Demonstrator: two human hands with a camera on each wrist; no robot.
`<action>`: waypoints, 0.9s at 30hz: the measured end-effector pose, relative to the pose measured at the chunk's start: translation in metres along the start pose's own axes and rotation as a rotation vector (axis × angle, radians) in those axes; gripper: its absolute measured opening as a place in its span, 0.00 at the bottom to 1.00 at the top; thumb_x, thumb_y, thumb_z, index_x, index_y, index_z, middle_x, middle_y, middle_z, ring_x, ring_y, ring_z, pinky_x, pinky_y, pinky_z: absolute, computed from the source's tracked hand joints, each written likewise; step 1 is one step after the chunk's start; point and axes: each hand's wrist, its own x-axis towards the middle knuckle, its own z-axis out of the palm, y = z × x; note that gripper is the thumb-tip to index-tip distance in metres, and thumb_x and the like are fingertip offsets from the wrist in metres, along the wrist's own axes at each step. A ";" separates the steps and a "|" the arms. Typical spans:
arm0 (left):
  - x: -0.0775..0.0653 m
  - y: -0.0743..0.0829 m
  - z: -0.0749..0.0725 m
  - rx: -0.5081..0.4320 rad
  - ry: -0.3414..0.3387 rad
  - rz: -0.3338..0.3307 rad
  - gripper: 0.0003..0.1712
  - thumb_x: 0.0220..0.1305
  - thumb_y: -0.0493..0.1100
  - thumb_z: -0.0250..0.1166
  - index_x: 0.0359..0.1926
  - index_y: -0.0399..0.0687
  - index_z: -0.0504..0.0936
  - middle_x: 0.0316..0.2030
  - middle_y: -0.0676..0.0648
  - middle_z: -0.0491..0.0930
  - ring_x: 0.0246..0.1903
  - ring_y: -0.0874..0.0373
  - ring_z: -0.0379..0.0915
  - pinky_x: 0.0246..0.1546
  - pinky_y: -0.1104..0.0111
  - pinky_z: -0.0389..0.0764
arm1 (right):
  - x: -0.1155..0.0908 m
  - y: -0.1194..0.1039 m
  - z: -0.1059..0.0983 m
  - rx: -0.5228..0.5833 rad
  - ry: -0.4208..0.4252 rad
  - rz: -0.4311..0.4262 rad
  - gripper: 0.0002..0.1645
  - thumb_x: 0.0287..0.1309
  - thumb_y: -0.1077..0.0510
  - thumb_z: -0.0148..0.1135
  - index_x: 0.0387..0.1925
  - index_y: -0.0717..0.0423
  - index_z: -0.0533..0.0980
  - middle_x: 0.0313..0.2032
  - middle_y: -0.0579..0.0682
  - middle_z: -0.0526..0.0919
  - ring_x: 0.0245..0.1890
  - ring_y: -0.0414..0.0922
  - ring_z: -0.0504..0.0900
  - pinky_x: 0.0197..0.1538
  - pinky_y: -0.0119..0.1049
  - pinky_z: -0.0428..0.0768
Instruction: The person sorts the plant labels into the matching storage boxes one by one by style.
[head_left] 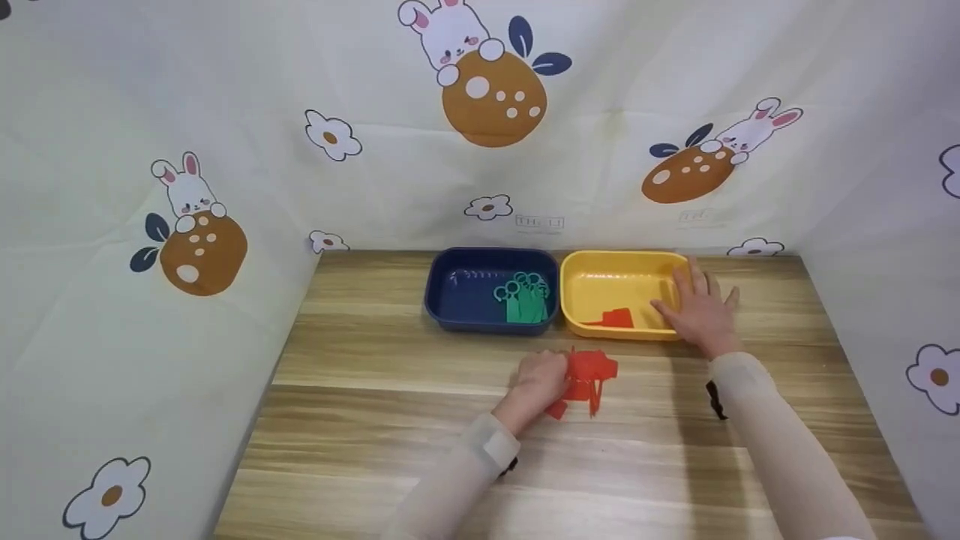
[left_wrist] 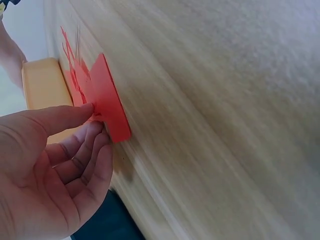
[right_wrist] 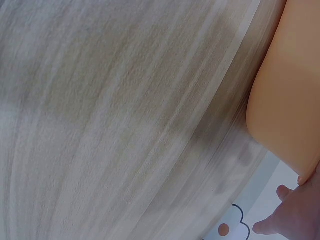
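Near the middle of the wooden table, my left hand (head_left: 541, 377) pinches a flat red plastic tag (left_wrist: 110, 97) between thumb and fingers. More red tags (head_left: 592, 365) with thin strips lie just to the right of that hand. Behind them stands a yellow basin (head_left: 622, 333) with a few red pieces (head_left: 618, 318) inside. Over its right rim rests my right hand (head_left: 703, 311), fingers spread and thumb on the inner side. Only part of the right hand (right_wrist: 295, 215) shows in the right wrist view, beside the basin's outer wall (right_wrist: 287, 95).
Touching the yellow basin's left side is a dark blue basin (head_left: 491, 328). Green tags with ring ends (head_left: 527, 304) are heaped in its right part. A printed fabric sheet (head_left: 390, 180) rises behind the table (head_left: 360, 450) and along both sides.
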 end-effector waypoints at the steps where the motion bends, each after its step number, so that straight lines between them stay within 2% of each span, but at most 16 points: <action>1: 0.000 0.000 0.000 -0.007 -0.001 0.001 0.10 0.66 0.45 0.63 0.45 0.51 0.86 0.33 0.49 0.87 0.32 0.54 0.81 0.31 0.65 0.80 | 0.000 0.000 0.000 -0.001 -0.002 0.001 0.52 0.68 0.28 0.44 0.79 0.55 0.46 0.79 0.59 0.34 0.74 0.72 0.45 0.65 0.82 0.32; 7: -0.002 -0.001 0.000 -0.044 0.015 0.011 0.10 0.66 0.45 0.63 0.47 0.51 0.85 0.30 0.50 0.85 0.27 0.57 0.77 0.25 0.67 0.76 | 0.000 -0.001 -0.001 -0.006 -0.003 -0.001 0.52 0.68 0.28 0.44 0.79 0.55 0.45 0.79 0.60 0.35 0.74 0.73 0.45 0.65 0.82 0.33; 11: -0.004 -0.001 -0.001 -0.058 0.030 0.017 0.06 0.66 0.44 0.64 0.41 0.52 0.84 0.28 0.51 0.84 0.25 0.58 0.75 0.21 0.68 0.73 | -0.001 -0.001 0.000 -0.010 0.002 -0.003 0.52 0.68 0.29 0.44 0.79 0.55 0.46 0.79 0.60 0.35 0.74 0.72 0.45 0.65 0.82 0.34; 14: -0.005 -0.002 -0.002 -0.070 0.043 0.013 0.03 0.66 0.44 0.64 0.36 0.53 0.83 0.28 0.51 0.83 0.25 0.58 0.75 0.22 0.68 0.73 | -0.001 0.000 -0.001 -0.016 0.004 -0.004 0.52 0.67 0.28 0.44 0.79 0.54 0.47 0.79 0.60 0.36 0.74 0.72 0.46 0.65 0.82 0.35; 20: -0.008 -0.003 -0.007 -0.095 0.034 -0.013 0.04 0.66 0.46 0.64 0.33 0.53 0.82 0.29 0.51 0.84 0.25 0.58 0.75 0.24 0.69 0.75 | 0.000 0.000 0.000 -0.015 -0.002 -0.004 0.52 0.68 0.28 0.44 0.79 0.55 0.46 0.79 0.60 0.36 0.74 0.71 0.46 0.65 0.82 0.34; 23: -0.009 -0.002 -0.010 -0.127 0.021 -0.016 0.04 0.67 0.46 0.64 0.38 0.54 0.83 0.28 0.52 0.83 0.24 0.59 0.73 0.23 0.71 0.73 | 0.000 0.000 0.000 -0.013 -0.008 -0.001 0.52 0.67 0.28 0.43 0.79 0.55 0.46 0.79 0.60 0.35 0.74 0.71 0.45 0.65 0.82 0.33; 27: -0.009 -0.002 -0.013 -0.146 0.036 0.001 0.10 0.67 0.46 0.64 0.48 0.56 0.84 0.34 0.52 0.85 0.27 0.59 0.77 0.26 0.72 0.77 | 0.000 0.000 0.000 -0.009 -0.009 0.000 0.52 0.68 0.29 0.44 0.79 0.54 0.45 0.79 0.60 0.35 0.75 0.71 0.44 0.65 0.82 0.32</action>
